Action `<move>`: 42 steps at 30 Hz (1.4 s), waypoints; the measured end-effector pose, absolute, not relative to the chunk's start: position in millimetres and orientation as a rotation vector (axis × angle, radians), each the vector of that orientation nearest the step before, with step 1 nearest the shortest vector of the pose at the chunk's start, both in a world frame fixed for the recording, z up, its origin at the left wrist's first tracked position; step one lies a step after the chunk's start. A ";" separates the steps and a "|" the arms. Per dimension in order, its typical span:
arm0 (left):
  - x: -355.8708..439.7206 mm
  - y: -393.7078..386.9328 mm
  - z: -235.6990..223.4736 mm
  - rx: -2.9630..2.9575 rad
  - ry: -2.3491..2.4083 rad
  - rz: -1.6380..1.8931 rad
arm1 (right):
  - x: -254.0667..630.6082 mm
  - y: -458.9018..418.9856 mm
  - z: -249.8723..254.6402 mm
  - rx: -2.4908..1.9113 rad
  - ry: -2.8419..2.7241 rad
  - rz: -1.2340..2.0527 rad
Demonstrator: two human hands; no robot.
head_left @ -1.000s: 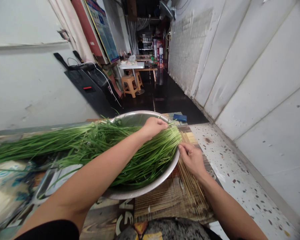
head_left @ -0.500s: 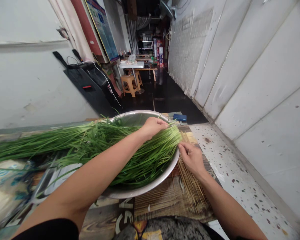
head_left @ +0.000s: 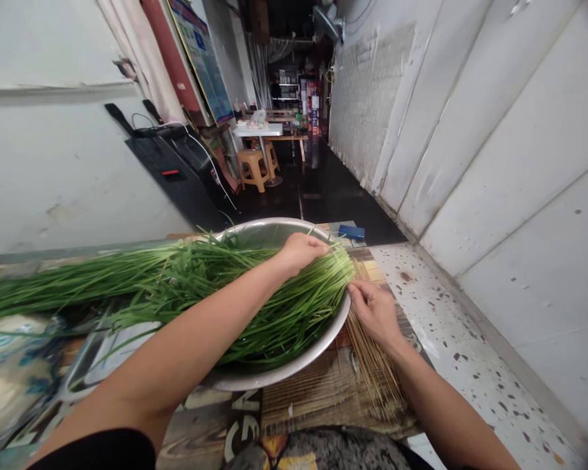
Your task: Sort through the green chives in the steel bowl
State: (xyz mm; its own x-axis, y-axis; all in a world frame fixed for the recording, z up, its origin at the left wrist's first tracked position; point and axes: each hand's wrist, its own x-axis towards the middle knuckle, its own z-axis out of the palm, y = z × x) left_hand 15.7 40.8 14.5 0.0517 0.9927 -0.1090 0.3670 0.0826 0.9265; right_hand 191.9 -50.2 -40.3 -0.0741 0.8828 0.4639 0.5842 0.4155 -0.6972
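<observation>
A heap of green garlic chives [head_left: 284, 320] fills a round metal basin [head_left: 318, 352], their pale stem ends gathered at its right rim. My left hand [head_left: 304, 252] lies over the top of the bunch, its fingers closed on stems close to the pale ends. At the lower right corner of those ends, my right hand [head_left: 376, 312] pinches with thumb and forefinger at the edge of the bunch. What lies between its fingertips is mostly hidden. Thin wooden skewers [head_left: 379, 372] are spread on the table under and beside my right hand.
More chives [head_left: 88, 277] stretch leftward across the table. A plastic-wrapped pack [head_left: 14, 372] and a metal tray [head_left: 85, 365] sit at the left. Past the basin is a blue box [head_left: 351, 232]. Farther off stand stools [head_left: 252, 168] and a white table [head_left: 259, 130].
Both hands stay nearly where they were at the stem ends. The whole view has shifted very slightly.
</observation>
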 end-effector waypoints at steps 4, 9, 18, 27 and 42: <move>15.9 39.9 15.2 1.440 1.473 0.910 | 191.8 -50.1 -40.1 -1.280 -1.779 0.399; 16.6 37.3 18.7 1.452 1.464 0.879 | 192.3 -49.9 -40.0 -1.274 -1.789 0.391; 20.5 29.6 20.2 1.453 1.471 0.938 | 190.7 -51.8 -39.2 -1.310 -1.786 0.419; 6.1 26.8 29.2 1.543 1.363 0.849 | 192.4 -47.1 -40.1 -1.280 -1.773 0.459; -10.5 21.0 40.3 1.390 0.864 0.477 | 202.7 -56.8 -9.7 -1.134 -1.947 0.671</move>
